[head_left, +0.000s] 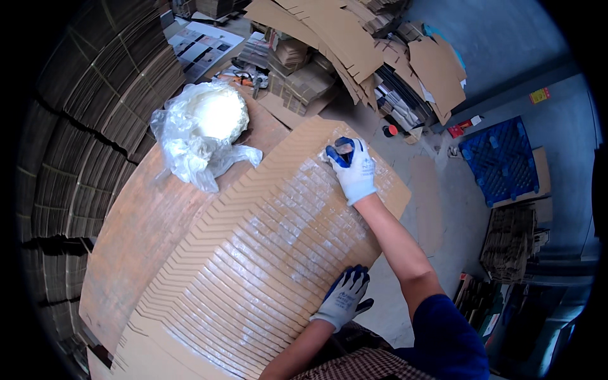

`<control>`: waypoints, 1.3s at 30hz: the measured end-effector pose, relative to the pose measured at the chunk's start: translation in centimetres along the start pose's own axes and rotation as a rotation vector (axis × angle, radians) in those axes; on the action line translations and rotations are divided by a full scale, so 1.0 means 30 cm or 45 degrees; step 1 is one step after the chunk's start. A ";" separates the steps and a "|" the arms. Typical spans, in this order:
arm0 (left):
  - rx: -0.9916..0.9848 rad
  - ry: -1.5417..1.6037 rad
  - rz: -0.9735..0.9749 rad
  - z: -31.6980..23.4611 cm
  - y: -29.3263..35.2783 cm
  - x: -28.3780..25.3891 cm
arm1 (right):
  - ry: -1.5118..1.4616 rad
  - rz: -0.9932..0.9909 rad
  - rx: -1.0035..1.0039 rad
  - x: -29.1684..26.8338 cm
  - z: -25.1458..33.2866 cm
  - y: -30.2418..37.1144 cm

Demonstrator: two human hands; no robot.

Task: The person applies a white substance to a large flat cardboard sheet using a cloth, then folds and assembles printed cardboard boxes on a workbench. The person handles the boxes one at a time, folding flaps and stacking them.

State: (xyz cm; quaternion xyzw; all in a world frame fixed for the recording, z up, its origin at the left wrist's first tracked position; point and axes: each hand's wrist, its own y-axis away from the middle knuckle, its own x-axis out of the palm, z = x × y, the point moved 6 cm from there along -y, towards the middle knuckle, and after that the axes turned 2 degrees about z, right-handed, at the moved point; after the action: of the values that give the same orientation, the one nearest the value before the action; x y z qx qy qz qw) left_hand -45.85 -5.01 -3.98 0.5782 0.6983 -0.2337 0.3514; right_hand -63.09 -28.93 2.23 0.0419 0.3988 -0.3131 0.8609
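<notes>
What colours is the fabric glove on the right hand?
On the right hand, a white fabric glove with blue fingers; seen in head view.

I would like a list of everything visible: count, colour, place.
Table: one, brown, centre
Cardboard sheets: many, brown, overlapping on the table
Plastic bag: one, whitish, on the table
Cardboard bundles: many, brown, left
Loose cardboard: several, brown, top centre
Pallet: one, blue, right
Wall label: one, yellow and red, upper right
Right sleeve: one, blue, lower right
Left hand: one, white-and-blue glove, on the sheets' edge
Right hand: one, white-and-blue glove, over the sheets, grip unclear
</notes>
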 end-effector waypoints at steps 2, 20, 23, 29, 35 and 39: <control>-0.008 -0.003 -0.016 0.010 0.006 0.013 | 0.039 0.060 -0.191 0.032 -0.002 0.054; 0.032 0.005 -0.045 -0.003 -0.005 -0.008 | 0.057 -0.163 0.102 -0.234 -0.266 -0.066; 0.009 -0.016 -0.010 -0.003 -0.010 -0.035 | 0.125 0.079 -0.056 -0.200 -0.246 0.010; 0.045 -0.036 -0.008 -0.022 -0.021 -0.033 | 0.476 0.300 -0.184 -0.188 -0.386 -0.031; -0.007 -0.045 0.006 -0.003 -0.012 -0.028 | 0.543 0.410 -0.664 -0.132 -0.278 0.049; 0.048 -0.024 -0.035 -0.022 -0.019 -0.013 | 0.666 0.340 -0.170 -0.187 -0.470 -0.091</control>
State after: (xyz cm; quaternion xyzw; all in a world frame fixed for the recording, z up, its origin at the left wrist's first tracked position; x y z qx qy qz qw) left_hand -46.51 -4.90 -3.28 0.5728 0.6982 -0.2572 0.3438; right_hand -76.68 -23.74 -2.84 0.1164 0.6176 -0.1486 0.7635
